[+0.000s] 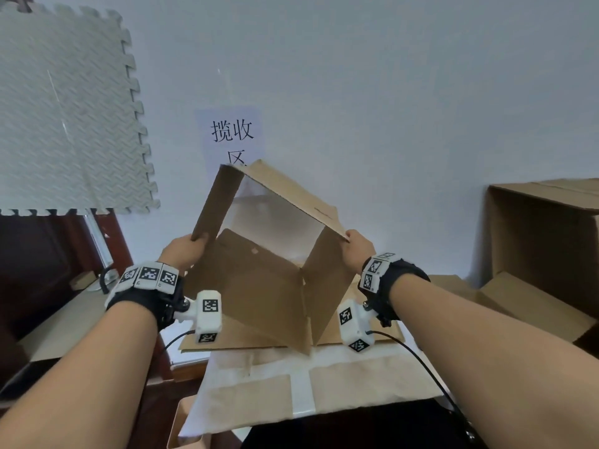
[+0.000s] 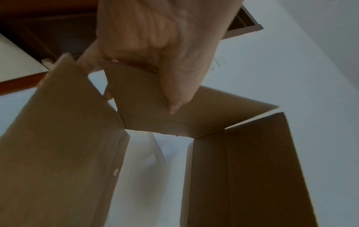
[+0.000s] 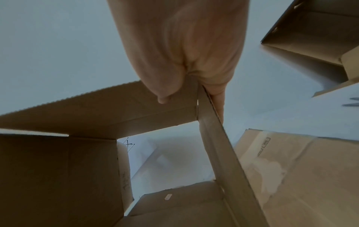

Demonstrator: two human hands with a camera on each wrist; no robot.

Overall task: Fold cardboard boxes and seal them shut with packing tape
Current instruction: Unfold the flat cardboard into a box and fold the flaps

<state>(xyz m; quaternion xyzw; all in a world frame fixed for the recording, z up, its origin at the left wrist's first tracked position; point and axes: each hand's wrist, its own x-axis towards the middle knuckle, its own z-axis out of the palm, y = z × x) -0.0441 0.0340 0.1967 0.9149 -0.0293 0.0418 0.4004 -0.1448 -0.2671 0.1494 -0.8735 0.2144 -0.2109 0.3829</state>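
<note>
Cardboard box [image 1: 259, 280], opened into a diamond-shaped tube with both ends unsealed, is held up above the paper-covered table [image 1: 356, 377] at the centre of the head view. The left hand [image 1: 183, 252] pinches its 9 o'clock corner and the right hand [image 1: 358, 251] pinches its 3 o'clock corner (thumbs inside, per the wrist views). Another open box [image 1: 544, 234] stands at 3 o'clock.

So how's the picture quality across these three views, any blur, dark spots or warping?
Head view: evenly lit and mostly sharp, the box crisp, though the foam mat bends with wide-angle distortion and looks smeared. Left wrist view: dim, soft, the left hand close and blurred, cardboard in shadow against the bright wall. Right wrist view: likewise dark and soft, the right hand blurred.
</note>
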